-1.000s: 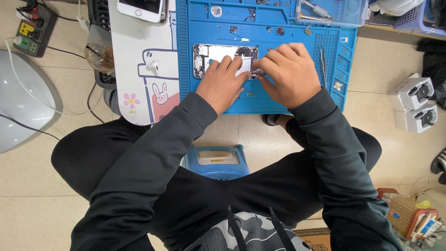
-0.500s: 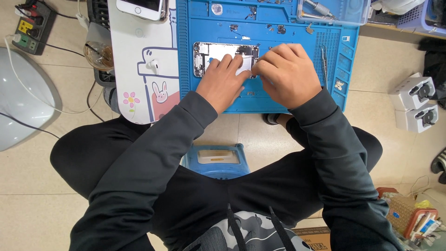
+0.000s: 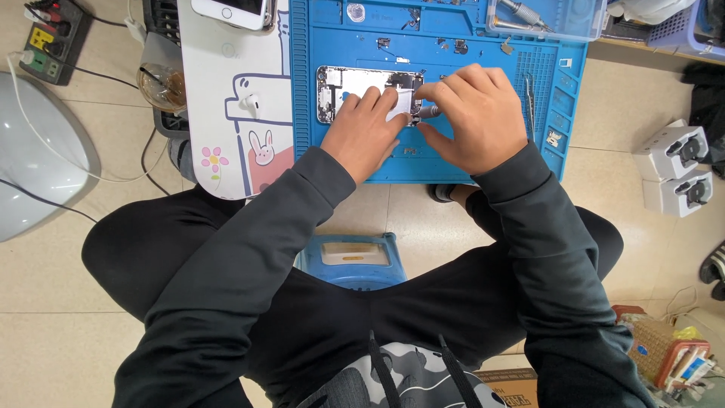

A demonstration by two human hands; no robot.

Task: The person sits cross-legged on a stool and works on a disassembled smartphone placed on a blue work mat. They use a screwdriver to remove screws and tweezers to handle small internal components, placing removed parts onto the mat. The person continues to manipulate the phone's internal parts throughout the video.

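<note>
Opened phone (image 3: pixel 355 89) on blue mat (image 3: pixel 483 162): light, stiff, likely fragile inside; best held by its edges. Left hand (image 3: pixel 368 128) presses flat, no closed grip; right hand (image 3: pixel 472 113) pinches a thin tool (image 3: pixel 427 111).

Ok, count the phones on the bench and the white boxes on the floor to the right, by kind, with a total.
Opened phone under both hands, on the blue mat: 1
Intact white phone at the top edge: 1
White boxes: 2
Total: 4

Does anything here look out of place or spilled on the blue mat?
Nothing is spilled. Small loose parts lie scattered on the blue mat above the opened phone, where the left hand and right hand work.
</note>
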